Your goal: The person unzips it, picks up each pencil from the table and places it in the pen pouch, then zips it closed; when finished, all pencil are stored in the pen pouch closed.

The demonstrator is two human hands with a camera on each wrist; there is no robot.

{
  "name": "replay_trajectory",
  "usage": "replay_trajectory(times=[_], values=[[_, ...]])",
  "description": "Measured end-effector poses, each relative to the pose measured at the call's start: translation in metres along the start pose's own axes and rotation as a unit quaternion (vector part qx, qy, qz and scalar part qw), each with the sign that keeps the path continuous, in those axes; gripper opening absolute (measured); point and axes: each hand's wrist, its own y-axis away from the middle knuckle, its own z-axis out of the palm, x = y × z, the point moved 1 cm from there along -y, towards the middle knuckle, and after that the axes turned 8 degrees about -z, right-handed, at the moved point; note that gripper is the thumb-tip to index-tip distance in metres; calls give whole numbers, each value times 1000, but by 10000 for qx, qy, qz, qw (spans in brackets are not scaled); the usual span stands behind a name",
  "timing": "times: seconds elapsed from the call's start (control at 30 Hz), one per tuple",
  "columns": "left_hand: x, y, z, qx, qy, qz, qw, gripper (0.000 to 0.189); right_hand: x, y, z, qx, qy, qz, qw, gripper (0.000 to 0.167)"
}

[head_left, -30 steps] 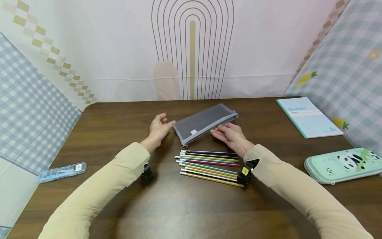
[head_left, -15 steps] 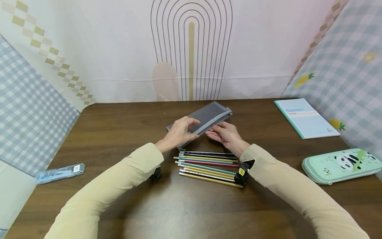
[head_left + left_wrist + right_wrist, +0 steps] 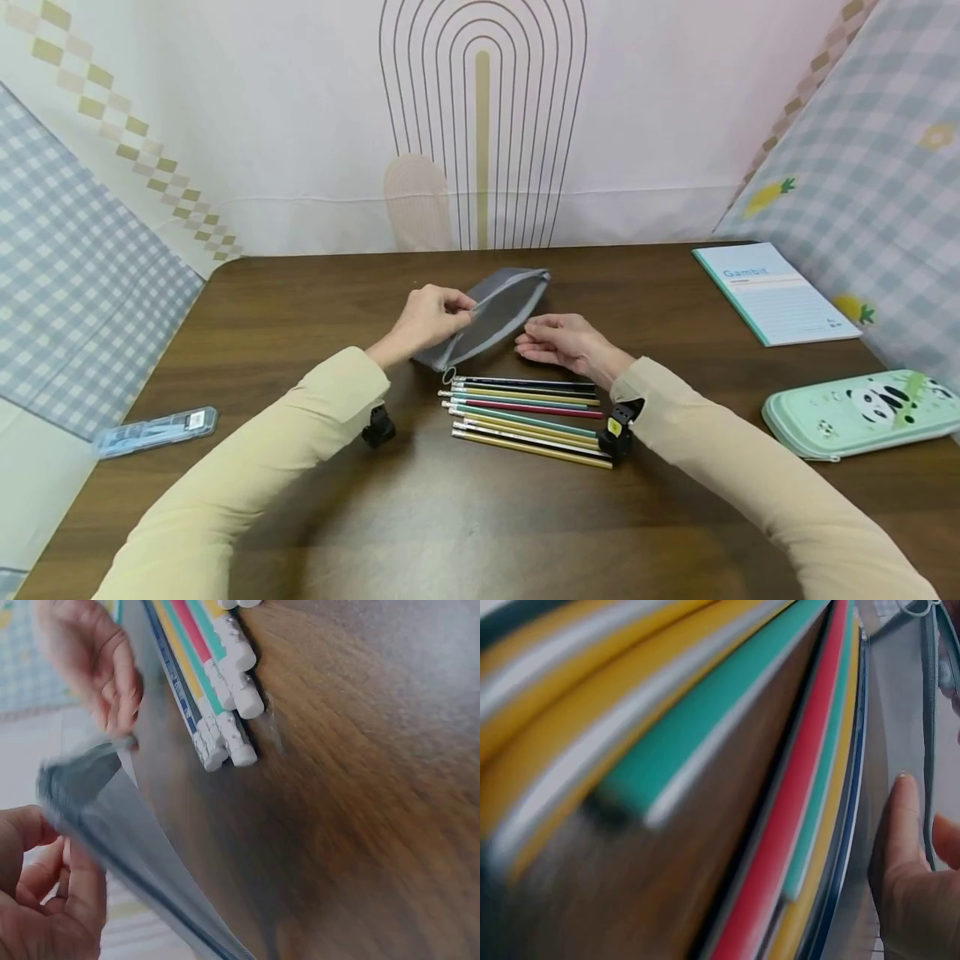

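Observation:
A grey mesh zip pencil pouch (image 3: pixel 498 321) is tilted over the back middle of the table, its mouth spread apart. My left hand (image 3: pixel 431 321) pinches the upper rim between thumb and fingers, also seen in the left wrist view beside the pouch (image 3: pixel 150 855). At the lower rim is my right hand (image 3: pixel 566 343); in the right wrist view its thumb and forefinger lie on either side of the rim. A ring zip pull (image 3: pixel 449 375) hangs at the pouch's near-left corner. Just in front lie several pencils (image 3: pixel 525 421) in a row, eraser ends to the left.
To the right lie a notebook (image 3: pixel 780 296) and a green panda pencil case (image 3: pixel 862 414). A clear blue flat case (image 3: pixel 156 432) lies by the left edge of the brown table (image 3: pixel 465 533). Patterned cloth (image 3: pixel 315 125) hangs behind.
The left hand has come from beside the pouch to its upper rim and pulled it back. The pouch, flat and closed earlier, now gapes. The right hand stays near the lower rim.

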Motion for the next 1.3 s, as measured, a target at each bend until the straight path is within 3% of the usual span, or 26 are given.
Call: replay_trajectory(times=[0.07,0.2,0.33,0.53,0.73,0.87,1.1,1.23,1.3], values=[[-7,1,-5,-297,542,-544,9966,21,1,3,-2,-124,401,-30,9991,35],[-26,4,-13,-773,1625,-1348,9744,33,4,8,-5,-361,1472,-208,9882,33],[-41,9,-20,-1008,2163,-1691,9563,43,5,12,-7,-583,2404,-438,9679,26],[-52,15,-24,-1100,2537,-2029,9393,47,7,16,-6,-973,3341,-752,9345,20],[-53,19,-24,-1160,2618,-2051,9359,48,9,19,-4,-1266,3640,-969,9177,15],[-53,21,-22,-1196,2556,-2069,9368,47,10,20,0,-1465,3928,-1226,8996,12],[-54,22,-21,-1230,2549,-1994,9382,48,11,21,3,-1279,4522,-1596,8681,6],[-54,22,-21,-1228,2576,-1960,9382,48,11,22,4,-1098,4858,-1983,8442,2],[-54,22,-21,-1234,2582,-1950,9381,48,10,22,5,-1103,5086,-2168,8259,5]])
